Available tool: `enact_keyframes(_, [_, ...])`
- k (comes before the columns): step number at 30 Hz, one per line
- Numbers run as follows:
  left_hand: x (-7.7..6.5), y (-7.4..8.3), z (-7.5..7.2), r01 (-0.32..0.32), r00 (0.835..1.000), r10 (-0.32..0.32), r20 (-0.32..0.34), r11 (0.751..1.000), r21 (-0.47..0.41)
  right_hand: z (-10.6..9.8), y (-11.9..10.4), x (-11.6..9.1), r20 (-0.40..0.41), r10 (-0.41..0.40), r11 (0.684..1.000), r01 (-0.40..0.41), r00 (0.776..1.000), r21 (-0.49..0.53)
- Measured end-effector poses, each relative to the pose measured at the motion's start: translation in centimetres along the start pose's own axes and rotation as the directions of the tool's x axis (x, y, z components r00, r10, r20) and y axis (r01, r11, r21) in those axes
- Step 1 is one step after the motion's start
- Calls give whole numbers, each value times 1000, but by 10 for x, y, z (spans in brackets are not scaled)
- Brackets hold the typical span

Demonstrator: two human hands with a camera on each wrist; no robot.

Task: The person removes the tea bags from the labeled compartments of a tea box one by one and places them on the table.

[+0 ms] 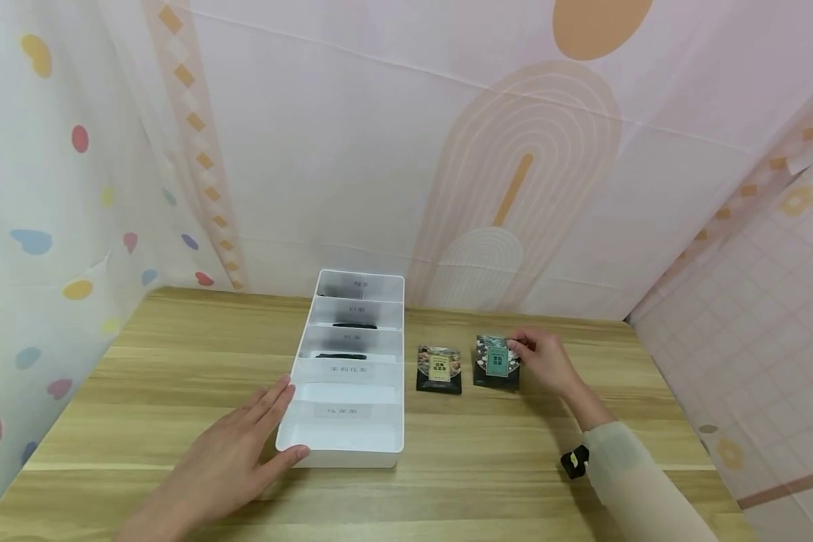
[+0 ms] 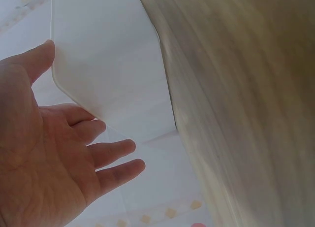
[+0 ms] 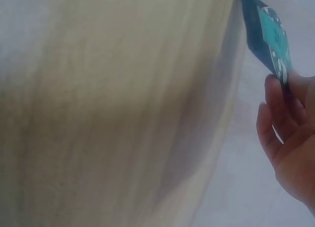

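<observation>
My right hand (image 1: 545,361) pinches the edge of a dark sachet with a teal label (image 1: 497,363) between thumb and fingers. In the right wrist view that sachet (image 3: 273,37) is seen nearly edge-on, tilted up from the wood. A second dark sachet with a yellow label (image 1: 439,369) lies flat to its left. My left hand (image 1: 240,444) rests at the near left corner of a white divided box (image 1: 352,458), its thumb on the front rim and its fingers along the left side. The left wrist view shows the fingers loosely extended against the box wall (image 2: 108,64).
Dark flat packets (image 1: 341,356) stand in the box's farther compartments; its two nearest show bare white floors. The wooden table (image 1: 474,482) runs back to a patterned curtain (image 1: 352,150), with more curtain at both sides. A black wrist strap piece (image 1: 573,461) hangs by the right sleeve.
</observation>
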State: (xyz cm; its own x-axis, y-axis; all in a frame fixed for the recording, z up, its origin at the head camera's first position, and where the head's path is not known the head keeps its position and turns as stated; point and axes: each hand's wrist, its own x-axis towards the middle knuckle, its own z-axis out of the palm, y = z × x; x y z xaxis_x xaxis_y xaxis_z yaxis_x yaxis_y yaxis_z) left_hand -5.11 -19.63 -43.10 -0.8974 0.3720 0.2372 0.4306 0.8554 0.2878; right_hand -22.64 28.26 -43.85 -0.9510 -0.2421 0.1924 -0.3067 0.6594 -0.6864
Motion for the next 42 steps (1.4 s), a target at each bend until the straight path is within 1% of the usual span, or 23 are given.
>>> enact_keyframes(3, [0,1,-1,3,1000,-3,6,1000,-1,3,3,1,11,-16,1000,16,1000,-25])
enact_keyframes(7, [0,1,-2,8,1000,-8,9,1000,-2,5,7,4,23,-18,998,19,1000,-61])
enact_keyframes(14, [0,1,-2,18,1000,-18,20,1000,-5,7,11,11,90,26,992,-14,996,-126])
enact_keyframes(21, [0,1,-2,17,1000,-17,23,1000,-6,8,13,13,128,47,988,-28,991,-149])
enact_keyframes(29, [0,1,-2,13,1000,-13,13,1000,-8,8,15,15,159,44,987,-18,986,-161])
enact_keyframes(35, [0,2,-3,11,1000,-11,2,1000,1,8,15,16,198,81,982,-44,977,-185])
enact_keyframes(42, [0,2,-3,15,1000,-15,3,1000,2,7,18,17,204,93,978,-51,975,-201])
